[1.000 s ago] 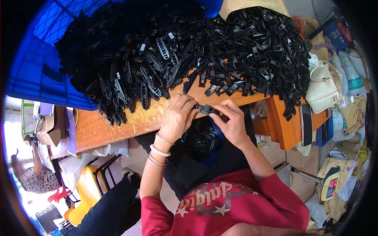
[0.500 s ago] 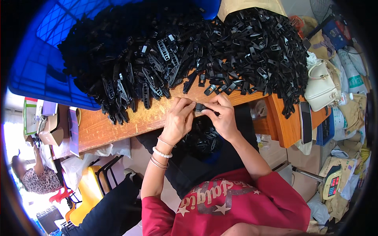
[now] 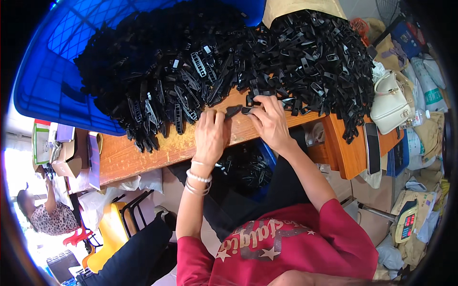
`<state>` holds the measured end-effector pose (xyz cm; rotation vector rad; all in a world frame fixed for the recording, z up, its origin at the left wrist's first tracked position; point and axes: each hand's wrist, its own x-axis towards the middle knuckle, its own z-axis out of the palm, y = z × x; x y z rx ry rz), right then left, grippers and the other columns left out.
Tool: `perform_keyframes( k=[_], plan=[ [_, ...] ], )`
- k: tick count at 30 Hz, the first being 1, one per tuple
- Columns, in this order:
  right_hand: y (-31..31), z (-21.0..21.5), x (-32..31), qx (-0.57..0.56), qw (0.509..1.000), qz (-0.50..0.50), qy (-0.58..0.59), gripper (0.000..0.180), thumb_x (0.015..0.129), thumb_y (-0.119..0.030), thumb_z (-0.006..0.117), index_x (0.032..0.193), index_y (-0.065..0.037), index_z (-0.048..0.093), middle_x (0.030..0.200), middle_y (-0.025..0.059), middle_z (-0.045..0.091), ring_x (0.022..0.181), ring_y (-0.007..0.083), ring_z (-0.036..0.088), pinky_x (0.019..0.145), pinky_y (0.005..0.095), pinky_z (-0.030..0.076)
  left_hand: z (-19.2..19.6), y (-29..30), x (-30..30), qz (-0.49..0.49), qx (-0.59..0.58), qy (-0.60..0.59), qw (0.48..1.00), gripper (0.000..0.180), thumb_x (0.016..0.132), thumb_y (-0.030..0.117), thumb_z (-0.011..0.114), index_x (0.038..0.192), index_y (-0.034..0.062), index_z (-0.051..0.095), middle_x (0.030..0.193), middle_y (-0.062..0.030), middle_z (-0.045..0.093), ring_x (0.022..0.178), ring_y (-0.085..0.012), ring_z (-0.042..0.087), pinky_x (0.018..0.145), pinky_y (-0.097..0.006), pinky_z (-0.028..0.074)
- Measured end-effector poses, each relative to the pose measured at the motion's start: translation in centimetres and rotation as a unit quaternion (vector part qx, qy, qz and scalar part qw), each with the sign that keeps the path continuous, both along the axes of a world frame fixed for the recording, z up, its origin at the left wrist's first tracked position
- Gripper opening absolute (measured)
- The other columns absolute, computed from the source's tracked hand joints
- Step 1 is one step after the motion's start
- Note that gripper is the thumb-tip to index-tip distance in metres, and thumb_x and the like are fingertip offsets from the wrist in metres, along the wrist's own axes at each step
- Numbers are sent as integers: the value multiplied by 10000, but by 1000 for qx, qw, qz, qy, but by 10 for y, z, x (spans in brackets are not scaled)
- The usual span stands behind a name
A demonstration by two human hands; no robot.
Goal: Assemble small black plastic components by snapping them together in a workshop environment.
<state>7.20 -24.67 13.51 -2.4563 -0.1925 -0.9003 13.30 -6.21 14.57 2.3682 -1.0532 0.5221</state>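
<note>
Scuffed wooden table spans the view, with a blue plastic crate tipped at its left. Long black plastic parts, some slotted like ladders, heap from the crate; short black plastic clips lie mounded before a tan sack. Near the table's front edge, the left hand grips a tapered black piece; the right hand curls at a small black clip just beside it, pinched or merely touched, I cannot tell. A loose grip could drop either piece over the edge. The tapered one looks dark, narrow and dull.
</note>
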Motion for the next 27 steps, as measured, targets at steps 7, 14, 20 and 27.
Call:
perform_keyframes(
  k=[7,14,20,27],
  plan=[
    [19,-1,-9,273,958,41,80,272,795,56,707,1053,27,623,992,139,626,687,206,644,635,289,528,3,24,-23,-37,-17,42,998,185,831,53,669,994,60,582,918,-112,561,804,-307,562,685,-403,468],
    [9,3,-31,151,984,5,92,264,767,-16,748,1010,38,659,967,129,624,922,321,602,814,399,487,22,11,-6,-66,96,36,993,454,763,10,651,1205,86,576,1082,-94,559,917,-277,591,763,-371,516],
    [14,11,-36,276,951,-3,139,247,784,-21,752,1009,46,676,912,106,622,763,205,607,702,309,489,28,11,1,-98,44,87,990,215,769,41,701,978,30,653,1018,-84,601,913,-284,579,774,-371,498],
    [14,7,-58,266,954,-24,132,239,761,-40,762,979,30,695,835,103,607,799,277,580,730,360,467,16,13,0,-117,-11,107,987,168,802,15,683,961,-13,639,921,-113,602,844,-299,573,708,-376,494]
  ],
)
